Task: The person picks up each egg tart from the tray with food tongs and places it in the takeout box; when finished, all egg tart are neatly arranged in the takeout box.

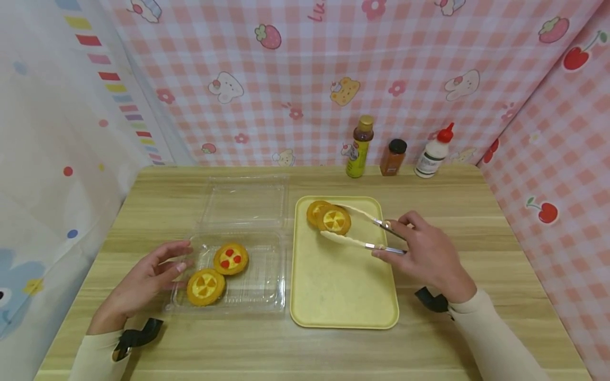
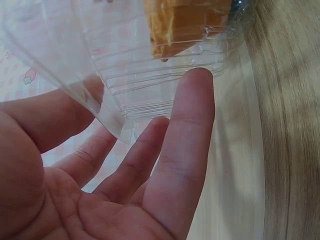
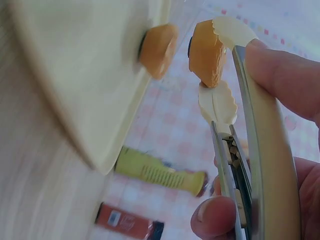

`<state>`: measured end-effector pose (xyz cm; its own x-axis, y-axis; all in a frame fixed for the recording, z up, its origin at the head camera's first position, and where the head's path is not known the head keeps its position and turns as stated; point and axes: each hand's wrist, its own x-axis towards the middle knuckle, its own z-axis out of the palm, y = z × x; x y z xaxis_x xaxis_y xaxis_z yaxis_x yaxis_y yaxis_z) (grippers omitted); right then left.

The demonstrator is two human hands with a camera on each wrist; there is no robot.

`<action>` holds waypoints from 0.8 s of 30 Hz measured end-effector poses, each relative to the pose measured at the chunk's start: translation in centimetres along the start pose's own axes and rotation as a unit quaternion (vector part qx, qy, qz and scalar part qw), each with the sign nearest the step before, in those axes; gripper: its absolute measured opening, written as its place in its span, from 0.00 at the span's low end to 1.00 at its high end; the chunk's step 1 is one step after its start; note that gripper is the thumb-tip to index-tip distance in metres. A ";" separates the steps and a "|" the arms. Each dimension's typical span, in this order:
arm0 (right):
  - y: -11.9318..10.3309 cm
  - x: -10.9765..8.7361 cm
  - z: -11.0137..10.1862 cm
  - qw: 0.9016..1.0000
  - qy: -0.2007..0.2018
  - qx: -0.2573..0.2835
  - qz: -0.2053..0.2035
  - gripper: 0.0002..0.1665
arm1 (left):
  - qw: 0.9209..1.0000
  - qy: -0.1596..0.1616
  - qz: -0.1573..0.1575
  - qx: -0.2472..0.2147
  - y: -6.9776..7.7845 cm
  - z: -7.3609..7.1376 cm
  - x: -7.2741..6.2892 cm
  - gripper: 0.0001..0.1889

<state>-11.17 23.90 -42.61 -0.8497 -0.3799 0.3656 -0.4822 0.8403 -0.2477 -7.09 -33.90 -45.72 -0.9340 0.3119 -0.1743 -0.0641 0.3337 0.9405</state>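
Observation:
My right hand (image 1: 431, 254) grips a pair of tongs (image 1: 345, 239) with metal arms and cream scalloped tips. Between those tips is an egg tart (image 3: 207, 52) with orange wedge-shaped toppings, raised off the cream tray (image 1: 343, 296). Another tart (image 3: 159, 51) sits at the tray's far left corner, partly hidden from above by the raised one. At the left edge of a clear plastic box (image 1: 257, 286), my left hand (image 1: 145, 278) has its fingers spread around the rim. Inside are a tart with red pieces (image 1: 231, 259) and one with orange wedges (image 1: 206, 287).
The box's clear lid (image 1: 245, 203) lies folded back behind it. Along the back wall stand a yellow-green bottle (image 1: 359, 148), a small black-capped jar (image 1: 393, 157) and a white bottle with a red nozzle (image 1: 432, 153). Checked cloth (image 1: 305, 95) hangs behind the wooden table.

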 end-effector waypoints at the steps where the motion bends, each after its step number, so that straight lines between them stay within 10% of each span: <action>1: -0.3 0.1 0.0 1.000 0.002 0.003 -0.007 0.38 | 1.000 0.000 0.001 0.000 0.0 0.0 0.0 0.30; 24: -7.7 3.3 1.4 0.994 -0.041 0.022 -0.103 0.41 | 1.000 0.000 -0.022 0.003 0.2 -0.1 0.1 0.30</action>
<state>-10.54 15.67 -40.74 -0.7456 -0.5738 0.3390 -0.6551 0.7244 -0.2146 -7.19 -33.89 -45.56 -0.9302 0.2969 -0.2155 -0.1028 0.3530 0.9300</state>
